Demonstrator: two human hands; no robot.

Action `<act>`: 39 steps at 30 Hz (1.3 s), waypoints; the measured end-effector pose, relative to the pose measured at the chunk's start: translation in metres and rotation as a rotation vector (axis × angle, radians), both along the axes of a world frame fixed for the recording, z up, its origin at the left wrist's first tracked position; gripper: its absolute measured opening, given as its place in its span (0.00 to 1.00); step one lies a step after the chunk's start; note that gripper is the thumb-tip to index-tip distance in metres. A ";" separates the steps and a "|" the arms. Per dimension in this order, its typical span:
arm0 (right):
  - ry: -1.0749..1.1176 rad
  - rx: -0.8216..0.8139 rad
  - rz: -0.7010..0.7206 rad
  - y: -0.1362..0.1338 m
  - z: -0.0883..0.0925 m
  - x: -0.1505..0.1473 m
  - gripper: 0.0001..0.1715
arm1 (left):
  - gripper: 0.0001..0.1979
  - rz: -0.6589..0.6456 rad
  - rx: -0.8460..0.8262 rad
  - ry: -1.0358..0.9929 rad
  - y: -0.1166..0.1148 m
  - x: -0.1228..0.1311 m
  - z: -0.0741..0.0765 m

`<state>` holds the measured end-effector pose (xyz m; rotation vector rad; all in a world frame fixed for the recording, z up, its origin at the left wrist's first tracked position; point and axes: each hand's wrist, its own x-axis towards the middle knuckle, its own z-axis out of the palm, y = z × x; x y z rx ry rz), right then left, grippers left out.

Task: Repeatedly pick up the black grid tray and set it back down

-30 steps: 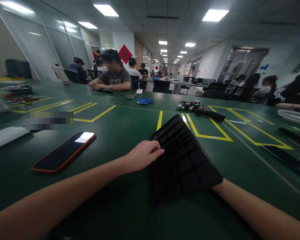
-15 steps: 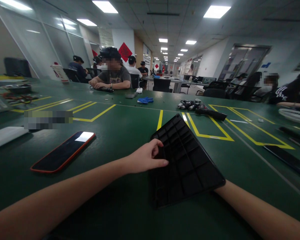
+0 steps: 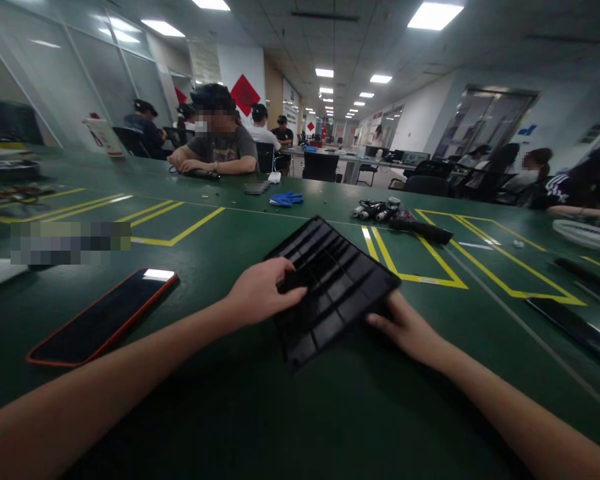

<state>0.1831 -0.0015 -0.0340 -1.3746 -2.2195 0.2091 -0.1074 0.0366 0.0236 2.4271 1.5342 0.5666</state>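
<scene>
A black rectangular tray (image 3: 347, 277), its face divided into a grid of shallow compartments, is tilted above the green table in front of me. At its left edge my left hand (image 3: 263, 290) is closed on it, thumb and forefinger reaching over the gridded face. The other left fingers are hidden. My right hand (image 3: 410, 330) grips the right corner, thumb at the near side and fingers out of sight behind the tray. A phone with an orange case (image 3: 105, 317) lies on the table left of my left forearm.
Yellow tape outlines (image 3: 433, 279) mark the green table (image 3: 220, 413). Further off lie a blue glove (image 3: 286, 199) and a bundle of dark cabled items (image 3: 405, 223). A dark phone-like slab (image 3: 573, 327) is at right. A person (image 3: 223, 140) sits across the table.
The tray has moved left and its face now tips differently, catching more light. My right hand, mostly hidden behind it before, now shows at the corner. The view has shifted slightly.
</scene>
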 end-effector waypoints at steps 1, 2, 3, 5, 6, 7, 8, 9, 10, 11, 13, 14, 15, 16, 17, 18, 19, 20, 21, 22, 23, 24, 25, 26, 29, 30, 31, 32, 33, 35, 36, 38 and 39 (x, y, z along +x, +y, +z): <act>-0.001 -0.011 -0.045 0.007 0.001 0.012 0.23 | 0.22 0.092 -0.003 0.030 0.014 -0.010 0.002; -0.005 -0.025 -0.129 0.015 0.001 0.026 0.24 | 0.23 0.182 -0.001 0.072 0.030 -0.020 0.004; -0.034 -0.019 -0.230 0.022 0.001 0.042 0.24 | 0.24 0.264 0.004 0.129 0.045 -0.031 0.004; -0.107 0.033 -0.368 0.035 -0.004 0.076 0.27 | 0.27 0.417 -0.023 0.237 0.073 -0.052 0.002; -0.148 0.058 -0.419 0.041 -0.008 0.091 0.28 | 0.28 0.475 -0.043 0.283 0.084 -0.062 -0.001; -0.183 0.060 -0.460 0.045 -0.012 0.105 0.29 | 0.29 0.520 -0.065 0.321 0.094 -0.069 -0.003; -0.210 0.037 -0.488 0.048 -0.016 0.116 0.30 | 0.30 0.550 -0.084 0.350 0.101 -0.076 -0.005; -0.224 0.002 -0.512 0.050 -0.019 0.124 0.32 | 0.30 0.567 -0.102 0.372 0.106 -0.081 -0.007; -0.233 -0.046 -0.526 0.052 -0.021 0.130 0.33 | 0.30 0.576 -0.118 0.387 0.110 -0.084 -0.008; -0.242 -0.083 -0.536 0.052 -0.022 0.133 0.35 | 0.30 0.575 -0.135 0.396 0.112 -0.086 -0.007; -0.287 -0.075 -0.563 0.051 -0.019 0.131 0.40 | 0.30 0.575 -0.126 0.394 0.112 -0.085 -0.005; -0.323 -0.027 -0.574 0.049 -0.016 0.127 0.43 | 0.29 0.568 -0.083 0.382 0.110 -0.083 -0.004; -0.357 0.037 -0.580 0.047 -0.011 0.120 0.44 | 0.27 0.547 -0.019 0.354 0.105 -0.078 -0.003; -0.375 0.108 -0.579 0.044 -0.006 0.111 0.45 | 0.24 0.505 0.053 0.308 0.099 -0.073 -0.003; -0.374 0.169 -0.563 0.040 -0.002 0.100 0.44 | 0.22 0.441 0.112 0.246 0.091 -0.065 -0.004; -0.354 0.207 -0.526 0.035 0.002 0.088 0.42 | 0.22 0.354 0.144 0.176 0.081 -0.056 -0.007; -0.311 0.239 -0.486 0.029 0.004 0.074 0.40 | 0.23 0.251 0.137 0.104 0.070 -0.047 -0.011; -0.280 0.233 -0.421 0.023 0.006 0.059 0.38 | 0.25 0.145 0.094 0.045 0.060 -0.038 -0.016; -0.277 0.207 -0.332 0.017 0.006 0.045 0.37 | 0.26 0.025 0.042 0.018 0.050 -0.029 -0.023; -0.290 0.173 -0.256 0.011 0.005 0.031 0.36 | 0.28 -0.075 -0.002 0.011 0.042 -0.022 -0.029; -0.309 0.130 -0.168 0.005 0.004 0.019 0.36 | 0.29 -0.167 -0.048 0.018 0.036 -0.016 -0.035; -0.335 0.065 -0.067 -0.001 0.003 0.008 0.36 | 0.29 -0.240 -0.083 0.037 0.032 -0.012 -0.041; -0.358 -0.002 0.024 -0.005 0.002 0.001 0.36 | 0.28 -0.289 -0.107 0.059 0.030 -0.010 -0.045; -0.377 -0.067 0.098 -0.009 0.001 -0.005 0.35 | 0.27 -0.320 -0.117 0.081 0.030 -0.009 -0.048; -0.401 -0.167 0.164 -0.011 -0.001 -0.005 0.33 | 0.21 -0.371 -0.040 0.118 0.029 -0.010 -0.049; -0.400 -0.151 0.144 -0.010 -0.001 -0.001 0.33 | 0.20 -0.413 0.008 0.118 0.026 -0.009 -0.048; -0.392 -0.110 0.117 -0.007 0.000 0.004 0.33 | 0.19 -0.473 0.058 0.115 0.021 -0.008 -0.045; -0.378 -0.052 0.087 -0.003 0.000 0.010 0.33 | 0.18 -0.544 0.102 0.112 0.015 -0.006 -0.043; -0.356 0.018 0.051 0.001 0.001 0.016 0.32 | 0.17 -0.621 0.139 0.110 0.009 -0.004 -0.041; -0.305 0.158 -0.036 0.009 0.004 0.031 0.31 | 0.14 -0.746 0.193 0.126 -0.004 0.002 -0.037; -0.285 0.218 -0.087 0.013 0.006 0.039 0.30 | 0.12 -0.778 0.212 0.145 -0.009 0.004 -0.036; -0.274 0.304 -0.193 0.020 0.008 0.054 0.28 | 0.09 -0.735 0.233 0.198 -0.011 0.006 -0.034; -0.280 0.331 -0.246 0.023 0.009 0.062 0.28 | 0.09 -0.655 0.235 0.225 -0.008 0.005 -0.033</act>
